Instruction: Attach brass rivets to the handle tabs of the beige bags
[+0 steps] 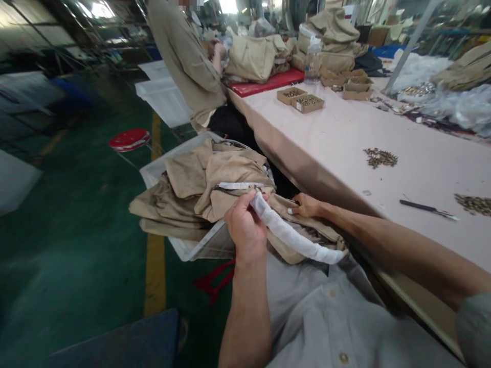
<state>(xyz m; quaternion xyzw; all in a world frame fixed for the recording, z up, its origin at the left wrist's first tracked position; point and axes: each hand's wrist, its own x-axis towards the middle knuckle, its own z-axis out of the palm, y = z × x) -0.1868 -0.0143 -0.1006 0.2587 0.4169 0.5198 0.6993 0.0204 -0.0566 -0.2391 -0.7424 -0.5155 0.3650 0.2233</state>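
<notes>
My left hand (246,225) is closed at the far end of a white-wrapped handle (295,232), thumb on top. The handle curves back toward my shirt and belongs to a tan fabric bag (286,249) lying across my lap. Farther right, by the table edge, my right hand (307,206) has its fingers closed on the bag's tan cloth; part of them is hidden by the fabric. Just beyond my hands, more tan bags (230,166) are heaped in a translucent white bin (187,250), some hanging over its rim. Another white-wrapped handle (240,185) shows on the heap.
On the cloth-covered table (337,153) are loose metal pieces (379,158), a dark-handled tool (427,208) and small boxes of metal parts (308,103). A co-worker (187,61) stands at the table's far end. A red stool (129,139) is left of the bin.
</notes>
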